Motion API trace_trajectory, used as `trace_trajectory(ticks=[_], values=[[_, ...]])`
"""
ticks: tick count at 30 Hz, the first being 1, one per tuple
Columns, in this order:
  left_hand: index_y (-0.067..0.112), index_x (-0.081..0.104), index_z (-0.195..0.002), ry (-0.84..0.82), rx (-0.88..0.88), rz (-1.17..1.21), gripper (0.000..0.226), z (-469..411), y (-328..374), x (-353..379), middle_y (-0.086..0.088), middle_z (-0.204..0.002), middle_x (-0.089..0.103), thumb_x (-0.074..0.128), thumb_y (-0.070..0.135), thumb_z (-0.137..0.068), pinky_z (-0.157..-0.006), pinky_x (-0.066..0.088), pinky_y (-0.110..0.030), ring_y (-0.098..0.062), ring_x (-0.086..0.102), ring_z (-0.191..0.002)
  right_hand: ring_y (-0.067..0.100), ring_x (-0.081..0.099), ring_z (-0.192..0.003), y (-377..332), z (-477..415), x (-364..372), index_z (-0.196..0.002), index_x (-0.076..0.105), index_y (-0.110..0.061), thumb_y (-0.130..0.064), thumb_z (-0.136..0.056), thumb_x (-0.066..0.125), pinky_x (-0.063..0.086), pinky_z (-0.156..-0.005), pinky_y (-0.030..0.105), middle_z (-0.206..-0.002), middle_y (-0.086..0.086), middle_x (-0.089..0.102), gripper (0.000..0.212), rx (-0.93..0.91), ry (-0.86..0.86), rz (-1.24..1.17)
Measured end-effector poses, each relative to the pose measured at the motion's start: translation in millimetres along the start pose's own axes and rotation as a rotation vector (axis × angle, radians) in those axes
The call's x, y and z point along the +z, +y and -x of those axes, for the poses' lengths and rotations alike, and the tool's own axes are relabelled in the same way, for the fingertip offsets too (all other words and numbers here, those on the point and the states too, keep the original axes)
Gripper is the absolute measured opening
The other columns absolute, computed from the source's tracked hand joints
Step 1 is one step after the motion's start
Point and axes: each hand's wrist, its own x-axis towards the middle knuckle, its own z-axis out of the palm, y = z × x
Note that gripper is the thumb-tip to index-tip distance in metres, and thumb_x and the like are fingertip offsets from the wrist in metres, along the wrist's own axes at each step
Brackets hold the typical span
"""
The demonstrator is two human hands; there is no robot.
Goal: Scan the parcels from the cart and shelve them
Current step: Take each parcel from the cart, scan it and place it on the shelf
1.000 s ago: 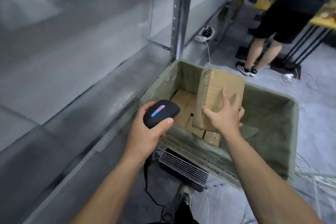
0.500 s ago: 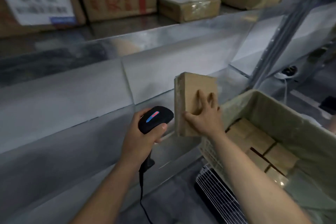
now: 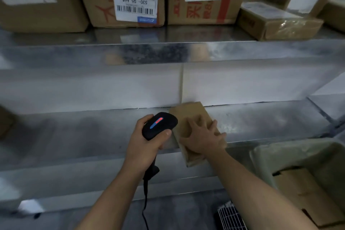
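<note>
While the right hand [image 3: 203, 139] rests with fingers spread on top of the parcel [image 3: 192, 115], the parcel lies on the shelf [image 3: 261, 123] pointing longways at the back wall [image 3: 242, 84], its near end over the front edge, so a push away seems next; the left hand [image 3: 143, 144] grips the scanner [image 3: 159, 125] beside it.

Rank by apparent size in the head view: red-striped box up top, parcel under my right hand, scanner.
1. red-striped box, cropped at top.
2. parcel, partly covered by the right hand.
3. scanner, smallest despite being nearest.
</note>
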Motion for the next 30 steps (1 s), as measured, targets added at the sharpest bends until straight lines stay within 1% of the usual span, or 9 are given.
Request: trace_trajectory(ticks=[4,7,12,15,20,22,26,28,30], values=[[0.038,0.058,-0.119,0.044,-0.007,0.024,0.047,8.1,-1.3,3.8,0.006,-0.112,0.068,0.081,0.015,-0.085,-0.064,0.056,-0.020,-0.021,0.070,-0.094,0.053,-0.023,-0.145,-4.7,-1.9,2.5,-0.156,-0.003,-0.043,-0.082,-0.078,0.052,0.003,-0.106,0.083,-0.166,0.005,-0.019,0.103,0.010,-0.054,0.065],[0.037,0.058,-0.118,0.071,0.000,0.049,0.046,11.9,-0.3,6.6,0.003,-0.111,0.068,0.080,0.014,-0.085,-0.061,0.054,-0.017,-0.022,0.069,-0.089,0.051,-0.016,-0.147,-0.2,-1.7,-4.9,-0.155,0.004,-0.043,-0.075,-0.081,0.056,0.010,-0.109,0.078,-0.167,0.003,-0.012,0.095,0.010,-0.023,-0.043],[0.038,0.058,-0.116,0.093,0.035,0.044,0.043,11.1,4.4,16.0,-0.005,-0.110,0.071,0.079,0.015,-0.087,-0.061,0.054,-0.018,-0.020,0.068,-0.081,0.038,0.019,-0.149,30.3,-13.3,-24.0,-0.154,0.018,-0.045,-0.080,-0.068,0.053,0.025,-0.114,0.063,-0.164,-0.003,0.021,0.100,-0.052,-0.017,-0.438],[0.039,0.058,-0.115,0.095,0.054,0.044,0.043,10.7,7.5,24.8,-0.007,-0.108,0.071,0.078,0.014,-0.087,-0.061,0.054,-0.019,-0.019,0.069,-0.077,0.030,0.052,-0.130,50.6,-13.3,-36.2,-0.155,0.024,-0.045,-0.069,-0.075,0.062,0.044,-0.109,0.050,-0.152,0.002,0.046,0.091,-0.048,-0.019,-0.773],[0.042,0.059,-0.113,0.088,0.064,0.032,0.043,9.5,7.9,40.9,-0.004,-0.108,0.072,0.079,0.016,-0.086,-0.065,0.056,-0.025,-0.020,0.069,-0.071,0.024,0.057,-0.121,80.7,-9.3,-55.4,-0.151,0.029,-0.053,-0.047,-0.093,0.063,0.051,-0.099,0.044,-0.141,-0.008,0.049,0.067,-0.091,0.018,-0.986],[0.041,0.058,-0.113,0.081,0.066,0.029,0.042,9.5,7.8,46.8,-0.005,-0.109,0.072,0.078,0.016,-0.087,-0.060,0.054,-0.019,-0.020,0.070,-0.073,0.024,0.052,-0.129,92.4,-7.3,-64.5,-0.150,0.033,-0.051,-0.043,-0.100,0.056,0.049,-0.098,0.037,-0.148,-0.007,0.043,0.056,-0.130,0.013,-0.937],[0.035,0.059,-0.118,0.075,0.052,0.050,0.042,8.7,5.0,55.6,-0.012,-0.110,0.071,0.078,0.013,-0.087,-0.059,0.055,-0.020,-0.022,0.068,-0.072,0.028,0.030,-0.149,108.6,-5.8,-78.2,-0.150,0.042,-0.040,-0.039,-0.106,0.045,0.030,-0.116,0.038,-0.168,0.002,0.014,0.045,-0.164,0.050,-0.592],[0.031,0.059,-0.123,0.069,0.041,0.059,0.045,7.5,3.0,58.9,-0.015,-0.112,0.070,0.077,0.012,-0.087,-0.059,0.055,-0.019,-0.024,0.067,-0.075,0.029,0.022,-0.152,107.9,-6.9,-80.7,-0.151,0.041,-0.038,-0.051,-0.102,0.045,0.025,-0.119,0.041,-0.168,0.003,0.014,0.050,-0.144,0.049,-0.426],[0.030,0.059,-0.125,0.065,0.030,0.060,0.046,6.8,1.7,61.5,-0.014,-0.114,0.070,0.078,0.013,-0.087,-0.059,0.054,-0.019,-0.023,0.067,-0.075,0.030,0.015,-0.154,103.3,-8.9,-79.8,-0.153,0.036,-0.038,-0.074,-0.092,0.039,0.025,-0.121,0.049,-0.166,0.003,0.022,0.071,-0.134,0.057,-0.271]])
